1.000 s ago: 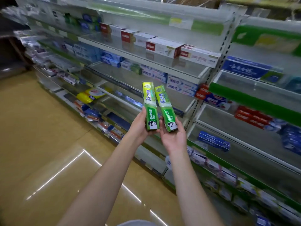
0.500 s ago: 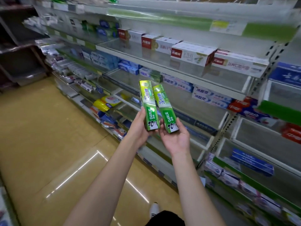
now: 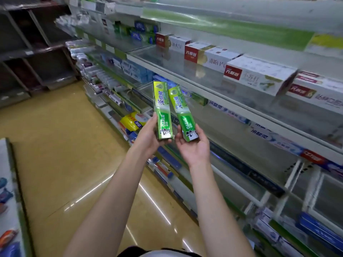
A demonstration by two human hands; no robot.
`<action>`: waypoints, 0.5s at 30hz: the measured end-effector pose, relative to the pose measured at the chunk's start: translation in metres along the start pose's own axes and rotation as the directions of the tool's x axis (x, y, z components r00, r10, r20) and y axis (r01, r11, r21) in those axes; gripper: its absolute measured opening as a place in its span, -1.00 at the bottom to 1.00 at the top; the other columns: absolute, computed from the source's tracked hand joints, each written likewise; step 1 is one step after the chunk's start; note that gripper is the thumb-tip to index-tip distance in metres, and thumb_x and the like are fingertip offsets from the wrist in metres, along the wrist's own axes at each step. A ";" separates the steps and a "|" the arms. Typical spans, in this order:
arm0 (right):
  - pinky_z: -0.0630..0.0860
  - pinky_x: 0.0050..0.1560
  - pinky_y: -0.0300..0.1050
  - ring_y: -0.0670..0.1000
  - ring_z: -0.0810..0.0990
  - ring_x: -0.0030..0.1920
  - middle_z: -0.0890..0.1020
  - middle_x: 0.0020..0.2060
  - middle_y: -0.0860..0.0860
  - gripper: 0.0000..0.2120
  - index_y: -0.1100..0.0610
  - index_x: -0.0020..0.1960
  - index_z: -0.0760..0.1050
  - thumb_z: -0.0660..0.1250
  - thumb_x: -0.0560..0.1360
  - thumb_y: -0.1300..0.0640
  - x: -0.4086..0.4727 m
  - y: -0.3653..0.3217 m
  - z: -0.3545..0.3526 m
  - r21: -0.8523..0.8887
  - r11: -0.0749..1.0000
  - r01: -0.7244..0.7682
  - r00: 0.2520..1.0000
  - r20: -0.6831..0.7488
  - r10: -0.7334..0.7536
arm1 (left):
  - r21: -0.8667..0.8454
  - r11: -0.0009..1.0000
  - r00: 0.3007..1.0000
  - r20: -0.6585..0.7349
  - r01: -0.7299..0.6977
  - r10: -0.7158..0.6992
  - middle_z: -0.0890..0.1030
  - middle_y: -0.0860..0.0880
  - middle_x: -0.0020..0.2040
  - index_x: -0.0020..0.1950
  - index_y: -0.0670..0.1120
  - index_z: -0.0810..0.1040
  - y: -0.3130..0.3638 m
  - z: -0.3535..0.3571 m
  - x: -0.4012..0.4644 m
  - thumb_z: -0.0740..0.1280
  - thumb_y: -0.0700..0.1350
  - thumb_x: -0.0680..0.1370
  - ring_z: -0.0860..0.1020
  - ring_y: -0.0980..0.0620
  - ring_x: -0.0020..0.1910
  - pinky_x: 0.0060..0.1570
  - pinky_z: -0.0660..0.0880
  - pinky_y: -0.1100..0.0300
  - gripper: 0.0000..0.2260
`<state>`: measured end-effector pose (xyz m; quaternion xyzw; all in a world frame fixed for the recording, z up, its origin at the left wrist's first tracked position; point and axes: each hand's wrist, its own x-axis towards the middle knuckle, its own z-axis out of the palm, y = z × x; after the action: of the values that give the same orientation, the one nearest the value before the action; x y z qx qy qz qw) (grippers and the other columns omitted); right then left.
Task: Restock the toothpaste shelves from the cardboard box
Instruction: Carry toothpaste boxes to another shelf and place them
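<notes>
I hold two green Darlie toothpaste boxes upright in front of the shelving. My left hand [image 3: 149,137] grips the bottom end of the left green box [image 3: 161,106]. My right hand [image 3: 193,148] grips the bottom end of the right green box [image 3: 181,110], which leans a little to the left. The boxes stand side by side, almost touching. Both are held out in front of the glass shelves [image 3: 204,80]. No cardboard box is in view.
Red-and-white toothpaste cartons [image 3: 258,75] line the upper glass shelf to the right. Blue-and-white cartons [image 3: 274,138] lie on the shelf below. A yellow pack [image 3: 132,121] sits on a low shelf. The tan floor [image 3: 61,145] stretches left; another display [image 3: 9,210] edges the left.
My view has swung left along the aisle, so the shelves slid right in the picture. Both hands keep their grip on the two green boxes, held in about the same pose.
</notes>
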<state>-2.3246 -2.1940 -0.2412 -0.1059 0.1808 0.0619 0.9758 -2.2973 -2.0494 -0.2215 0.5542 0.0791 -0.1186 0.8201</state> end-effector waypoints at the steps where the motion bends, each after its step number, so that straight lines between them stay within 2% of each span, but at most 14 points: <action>1: 0.55 0.12 -0.02 0.19 0.63 0.07 0.64 0.12 0.26 -0.37 0.26 0.42 0.46 0.45 0.38 0.17 0.007 0.002 0.003 -0.002 1.000 -0.001 1.000 -0.006 0.001 | -0.008 1.000 1.000 0.000 0.006 -0.006 0.63 -0.21 0.06 0.37 -0.08 0.49 0.002 -0.001 0.005 0.19 0.20 0.66 0.61 -0.18 -0.07 -0.31 0.56 0.04 -0.56; 4: 0.58 0.05 0.00 0.18 0.64 0.06 0.64 0.11 0.26 -0.40 0.28 0.41 0.47 0.45 0.39 0.19 0.028 0.007 0.014 -0.015 1.000 0.002 1.000 -0.025 -0.002 | -0.058 0.998 1.000 -0.009 0.018 -0.018 0.69 -0.13 -0.06 0.32 -0.06 0.50 0.010 -0.006 0.023 0.15 0.18 0.68 0.66 -0.13 -0.14 -0.31 0.57 0.04 -0.61; 9: 0.59 0.01 -0.02 0.16 0.67 0.00 0.67 0.03 0.24 -0.53 0.27 0.36 0.51 0.41 0.47 0.17 0.070 0.025 0.029 -0.043 0.999 0.027 0.999 -0.027 -0.028 | -0.107 0.992 0.998 0.005 0.061 -0.061 0.64 -0.24 0.16 0.38 -0.10 0.49 0.024 -0.032 0.063 0.23 0.22 0.63 0.65 -0.20 -0.03 -0.31 0.58 0.03 -0.52; 13: 0.58 0.05 -0.03 0.14 0.66 -0.07 0.66 0.01 0.25 -0.52 0.29 0.31 0.51 0.44 0.42 0.17 0.105 0.059 0.047 -0.106 0.994 0.033 0.998 -0.042 -0.037 | -0.057 0.998 0.997 0.076 0.030 -0.026 0.65 -0.16 -0.04 0.18 -0.08 0.47 0.051 -0.071 0.093 0.28 0.05 0.65 0.65 -0.12 -0.17 -0.34 0.56 0.07 -0.77; 15: 0.56 0.08 -0.02 0.16 0.66 -0.06 0.66 0.01 0.28 -0.55 0.31 0.28 0.51 0.42 0.42 0.22 0.123 0.081 0.061 -0.138 0.990 0.030 0.999 -0.022 -0.034 | -0.030 0.999 0.995 0.096 0.021 -0.018 0.63 -0.17 -0.02 0.14 -0.06 0.44 0.066 -0.094 0.111 0.31 -0.01 0.63 0.65 -0.10 -0.18 -0.36 0.57 0.08 -0.83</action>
<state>-2.2023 -2.0917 -0.2457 -0.1764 0.1865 0.0572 0.9648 -2.1719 -1.9500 -0.2266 0.5341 0.0471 -0.1520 0.8303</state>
